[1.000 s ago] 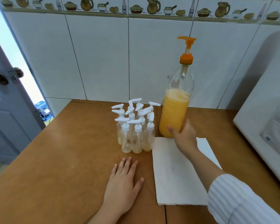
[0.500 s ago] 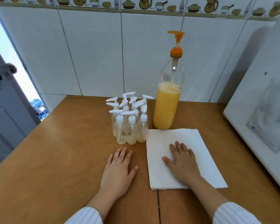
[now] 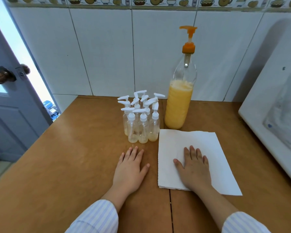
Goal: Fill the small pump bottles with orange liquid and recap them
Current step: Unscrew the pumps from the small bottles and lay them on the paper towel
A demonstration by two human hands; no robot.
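Both hands lay flat and held nothing: the left hand [image 3: 130, 167] rested palm-down on the bare wooden table [image 3: 57, 165], fingers straight and slightly spread, and the right hand [image 3: 194, 167] pressed flat on a white paper towel [image 3: 213, 148]. Just beyond the left fingertips stood the cluster of small pump bottles [image 3: 140, 121], clear plastic with white pump caps on, packed touching one another, each showing only a thin pale-yellow residue at the bottom. Beyond the right hand, at the towel's far edge, the large bottle [image 3: 177, 108] stood upright, clear and tapering to a narrow neck, roughly half full of opaque orange liquid, topped by an orange pump [image 3: 188, 39]. Nothing stood between either hand and the bottles. To the right of the right hand sat a white appliance [image 3: 267, 115]; behind everything rose a glossy white tiled wall [image 3: 107, 56], and far left of the left hand a blue-grey door [image 3: 5, 106] with a round knob stood ajar. Compared with 0.5 s before, the hands and bottles kept the same arrangement; 1 s before, the right hand had been up against the large bottle's base. Striped sleeves [image 3: 94, 217] covered both forearms.
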